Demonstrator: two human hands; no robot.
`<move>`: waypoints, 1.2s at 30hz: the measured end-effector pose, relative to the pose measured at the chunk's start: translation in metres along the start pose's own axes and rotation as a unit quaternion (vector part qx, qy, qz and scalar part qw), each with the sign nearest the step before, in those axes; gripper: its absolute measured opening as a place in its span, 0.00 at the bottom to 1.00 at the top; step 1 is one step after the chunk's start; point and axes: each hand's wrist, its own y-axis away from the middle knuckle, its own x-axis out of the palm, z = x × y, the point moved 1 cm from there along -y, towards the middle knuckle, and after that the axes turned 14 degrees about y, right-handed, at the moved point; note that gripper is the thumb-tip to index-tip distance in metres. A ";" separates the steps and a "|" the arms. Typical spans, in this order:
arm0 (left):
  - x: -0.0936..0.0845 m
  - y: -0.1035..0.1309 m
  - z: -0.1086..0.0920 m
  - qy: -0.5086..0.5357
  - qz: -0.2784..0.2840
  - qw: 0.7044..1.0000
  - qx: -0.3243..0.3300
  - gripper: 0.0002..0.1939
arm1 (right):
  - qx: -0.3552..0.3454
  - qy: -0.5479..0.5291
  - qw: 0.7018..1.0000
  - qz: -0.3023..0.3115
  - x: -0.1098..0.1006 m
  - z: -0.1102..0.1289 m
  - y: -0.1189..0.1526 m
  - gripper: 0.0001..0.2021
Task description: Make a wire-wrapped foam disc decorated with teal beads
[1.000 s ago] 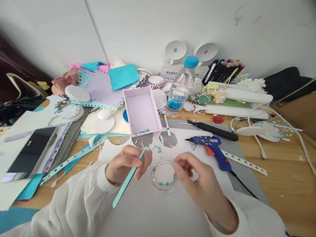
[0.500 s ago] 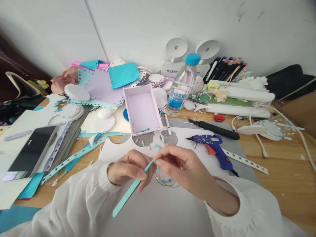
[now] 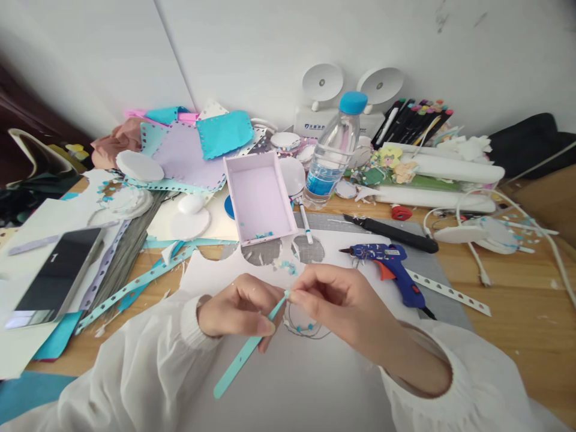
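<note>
My left hand (image 3: 243,309) is closed round mint-green tweezers (image 3: 238,367), thumb on top. Their wide end slants down toward me and the tip points up to the right. Meeting that tip, the fingers of my right hand (image 3: 337,303) are pinched together. A thin wire ring (image 3: 302,329) with small white and turquoise pieces hangs just below these fingertips; they hide where it is gripped. Small pale and blue paper bits (image 3: 287,266) lie on the white sheet (image 3: 288,384) beyond my hands.
A lilac box (image 3: 261,198) with blue bits inside stands ahead, beside a water bottle (image 3: 330,156). To the right lie a blue glue gun (image 3: 389,264) and a black craft knife (image 3: 396,234). At left are a phone (image 3: 56,270) and punched paper strips (image 3: 135,288).
Both hands have shifted slightly right, and the tweezers with them. The tweezers' tip stays at my right fingertips. The view has tilted a little.
</note>
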 end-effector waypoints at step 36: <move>-0.004 -0.001 0.003 0.064 -0.145 0.985 0.070 0.16 | 0.016 0.202 0.974 -0.099 -0.027 -0.043 0.041 0.12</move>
